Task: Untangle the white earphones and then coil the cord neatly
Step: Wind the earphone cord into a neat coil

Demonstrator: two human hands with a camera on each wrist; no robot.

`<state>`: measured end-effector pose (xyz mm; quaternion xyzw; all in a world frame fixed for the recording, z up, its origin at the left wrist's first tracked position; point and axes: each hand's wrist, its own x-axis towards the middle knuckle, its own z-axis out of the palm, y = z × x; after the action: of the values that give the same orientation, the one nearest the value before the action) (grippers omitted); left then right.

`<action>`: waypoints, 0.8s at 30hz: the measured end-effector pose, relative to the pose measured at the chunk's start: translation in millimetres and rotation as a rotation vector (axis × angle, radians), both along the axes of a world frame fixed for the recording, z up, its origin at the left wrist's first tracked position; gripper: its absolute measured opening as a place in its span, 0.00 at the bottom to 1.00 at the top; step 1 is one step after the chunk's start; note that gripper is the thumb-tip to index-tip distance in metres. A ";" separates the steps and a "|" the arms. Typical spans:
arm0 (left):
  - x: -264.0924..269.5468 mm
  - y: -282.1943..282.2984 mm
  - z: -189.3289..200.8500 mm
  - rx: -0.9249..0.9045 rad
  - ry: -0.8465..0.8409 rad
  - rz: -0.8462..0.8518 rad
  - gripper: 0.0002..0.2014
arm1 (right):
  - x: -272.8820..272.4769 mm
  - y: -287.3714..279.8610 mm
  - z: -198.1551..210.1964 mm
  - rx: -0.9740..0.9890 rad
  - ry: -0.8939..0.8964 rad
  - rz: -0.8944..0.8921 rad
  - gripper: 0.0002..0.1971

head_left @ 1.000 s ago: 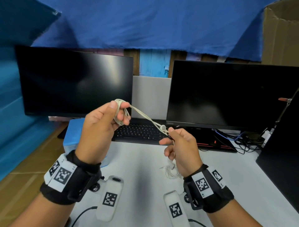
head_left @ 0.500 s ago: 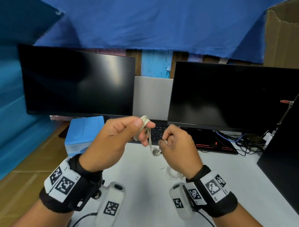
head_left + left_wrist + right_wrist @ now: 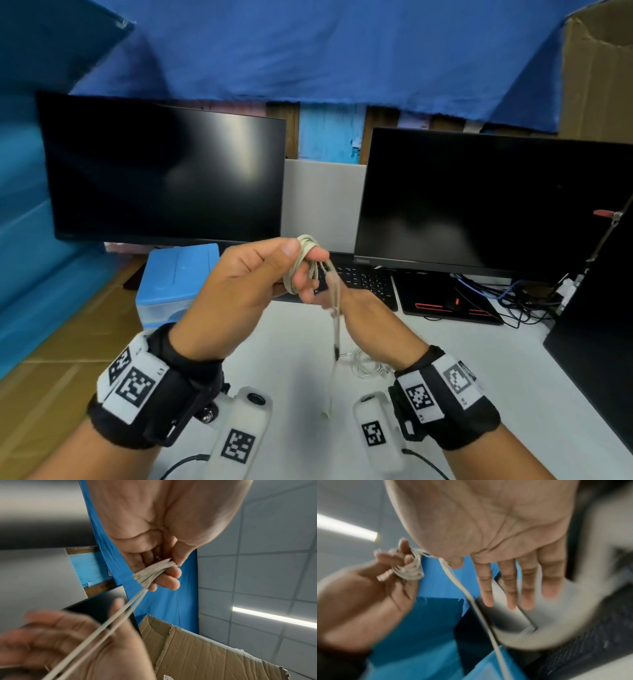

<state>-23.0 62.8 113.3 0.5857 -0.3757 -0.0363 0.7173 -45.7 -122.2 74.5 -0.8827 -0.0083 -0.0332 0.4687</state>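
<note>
The white earphone cord (image 3: pixel 303 265) sits mostly wound in loops around the fingers (image 3: pixel 169 580) of my left hand (image 3: pixel 239 294), raised above the tabletop (image 3: pixel 479 359) in front of the keyboard (image 3: pixel 363 281). My left grip is clamped on that coil, thumb pressing the bundle against the curled fingers. From the coil two loose strands hang straight down toward the tabletop, blurred as they swing, with a dark spot partway along. My right hand (image 3: pixel 373 329) is just below and beside the coil; its fingers (image 3: pixel 527 585) are stretched out straight and apart, and the strands run across its palm side, though I cannot tell if they touch it. A second small tangle of white cord (image 3: pixel 368 366) lies on the tabletop near my right wrist. Behind the keyboard stand two dark monitors (image 3: pixel 164 178), with a blue box (image 3: pixel 178 277) to the left of the keyboard.
</note>
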 end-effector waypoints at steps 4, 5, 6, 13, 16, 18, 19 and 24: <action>6.5 -3.9 -4.8 -0.015 0.082 0.010 0.18 | -5.2 20.6 1.7 0.661 -0.085 0.319 0.21; 8.6 -2.9 -3.6 -0.048 0.119 0.019 0.17 | -6.3 25.7 0.9 0.771 -0.082 0.327 0.15; 11.5 -0.6 -1.6 -0.092 0.158 0.032 0.17 | -6.1 30.0 -1.0 0.853 -0.073 0.295 0.10; 33.6 26.9 12.6 -0.350 0.273 0.115 0.18 | -0.9 36.6 -35.4 0.551 -0.175 0.026 0.09; 41.5 27.8 5.3 -0.332 0.221 0.183 0.17 | -19.2 46.5 -46.5 0.318 -0.175 0.175 0.12; 45.4 22.6 -5.4 -0.213 0.120 0.309 0.17 | -34.3 50.5 -40.7 0.176 -0.201 0.277 0.13; 47.4 19.4 -11.6 -0.105 0.016 0.395 0.18 | -40.1 49.2 -32.2 0.093 -0.234 0.304 0.12; 37.7 1.6 -33.7 0.325 -0.245 0.317 0.20 | -50.5 23.2 35.4 -0.148 -0.510 0.274 0.11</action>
<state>14.7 64.4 79.6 0.7450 -0.3524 0.0877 0.5596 -96.2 -99.0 109.8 -0.8684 -0.2473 -0.1895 0.3858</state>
